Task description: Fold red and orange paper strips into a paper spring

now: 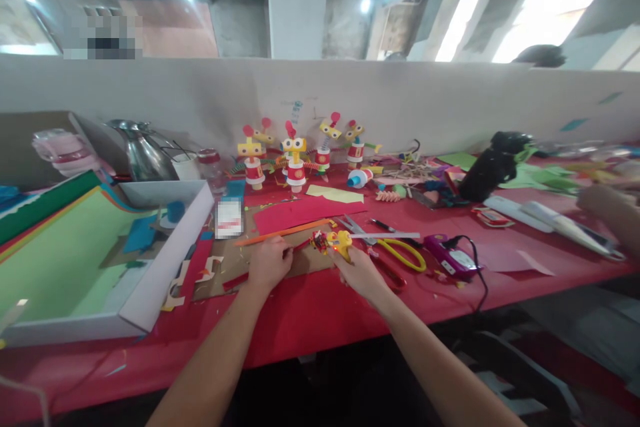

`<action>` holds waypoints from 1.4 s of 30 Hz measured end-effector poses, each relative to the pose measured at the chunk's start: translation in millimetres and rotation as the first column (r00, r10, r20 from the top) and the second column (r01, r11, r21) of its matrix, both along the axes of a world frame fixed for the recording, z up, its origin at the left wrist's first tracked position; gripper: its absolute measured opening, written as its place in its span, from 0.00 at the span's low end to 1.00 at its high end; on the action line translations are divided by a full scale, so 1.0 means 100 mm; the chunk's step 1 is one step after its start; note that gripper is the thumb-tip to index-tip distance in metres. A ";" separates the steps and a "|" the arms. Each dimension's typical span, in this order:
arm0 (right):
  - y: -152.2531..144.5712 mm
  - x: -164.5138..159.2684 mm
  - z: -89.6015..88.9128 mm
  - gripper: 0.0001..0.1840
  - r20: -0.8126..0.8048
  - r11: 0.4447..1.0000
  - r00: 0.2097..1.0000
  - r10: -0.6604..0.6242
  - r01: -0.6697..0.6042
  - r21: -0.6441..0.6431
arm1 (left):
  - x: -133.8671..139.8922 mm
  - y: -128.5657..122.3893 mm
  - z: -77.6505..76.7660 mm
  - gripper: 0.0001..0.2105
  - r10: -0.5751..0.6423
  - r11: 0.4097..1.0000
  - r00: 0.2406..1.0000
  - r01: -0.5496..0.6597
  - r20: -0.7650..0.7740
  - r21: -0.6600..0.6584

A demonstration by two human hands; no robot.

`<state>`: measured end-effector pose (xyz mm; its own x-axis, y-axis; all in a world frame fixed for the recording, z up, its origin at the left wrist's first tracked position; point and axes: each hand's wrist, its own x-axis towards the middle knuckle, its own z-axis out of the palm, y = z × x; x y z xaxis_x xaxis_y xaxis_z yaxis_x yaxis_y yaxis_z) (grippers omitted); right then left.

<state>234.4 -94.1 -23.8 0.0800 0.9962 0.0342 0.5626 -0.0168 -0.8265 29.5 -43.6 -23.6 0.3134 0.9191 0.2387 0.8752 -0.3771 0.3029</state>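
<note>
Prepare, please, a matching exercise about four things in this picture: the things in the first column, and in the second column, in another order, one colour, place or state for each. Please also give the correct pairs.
Column one
1. glue gun
2. power strip
3. scissors
4. metal jug

Column two
A. silver, standing behind the white box
B. held in the right hand
C. lying on the table, with a yellow handle
D. purple, with a black plug

Right pairs: 1-B, 2-D, 3-C, 4-A
</note>
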 end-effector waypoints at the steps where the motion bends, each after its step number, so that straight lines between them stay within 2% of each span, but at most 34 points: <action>1: 0.01 0.00 0.01 0.22 0.019 1.000 1.000 -0.001 0.001 -0.003 | 0.00 0.00 0.00 0.13 -0.004 1.000 1.000 0.004 0.000 0.001; 6: 0.02 -0.02 0.02 0.20 0.067 1.000 0.998 -0.003 0.003 -0.002 | 0.00 -0.01 0.00 0.13 -0.022 0.999 1.000 0.022 0.004 0.027; 12: 0.06 -0.02 0.05 0.18 0.128 0.999 0.991 -0.035 0.037 -0.015 | 0.00 -0.01 0.00 0.13 -0.025 1.000 1.000 0.025 0.001 -0.001; 17: 0.10 0.03 0.15 0.16 0.268 0.994 0.962 -0.060 0.081 -0.067 | -0.02 0.01 -0.02 0.13 -0.049 0.999 0.999 0.049 0.007 0.012; 22: 0.10 0.02 0.19 0.18 0.401 0.993 0.914 -0.064 0.098 -0.065 | -0.01 0.02 -0.03 0.13 -0.010 1.000 1.000 0.010 -0.007 0.001; 27: 0.10 -0.02 0.16 0.20 0.409 0.995 0.912 -0.029 0.066 -0.076 | -0.01 0.03 -0.03 0.12 -0.014 1.000 1.000 0.014 -0.004 -0.009; 32: 0.11 0.00 0.15 0.21 0.472 0.990 0.877 -0.092 0.133 -0.054 | -0.01 0.03 -0.04 0.12 -0.015 1.000 1.000 0.015 0.016 0.001; 37: 0.10 -0.04 0.13 0.20 0.433 0.997 0.901 -0.031 0.058 -0.049 | -0.02 0.04 -0.06 0.12 -0.036 0.999 0.999 0.035 0.031 0.017; 42: 0.06 -0.13 0.14 0.20 0.437 0.994 0.898 -0.046 0.085 -0.069 | -0.03 0.05 -0.06 0.11 -0.058 0.997 0.996 0.054 0.069 0.050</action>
<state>221.9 -87.9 -9.8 0.1418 0.9899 -0.0033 0.8602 -0.1249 -0.4944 26.9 -38.9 -29.9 0.3450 0.8875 0.3056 0.8293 -0.4407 0.3436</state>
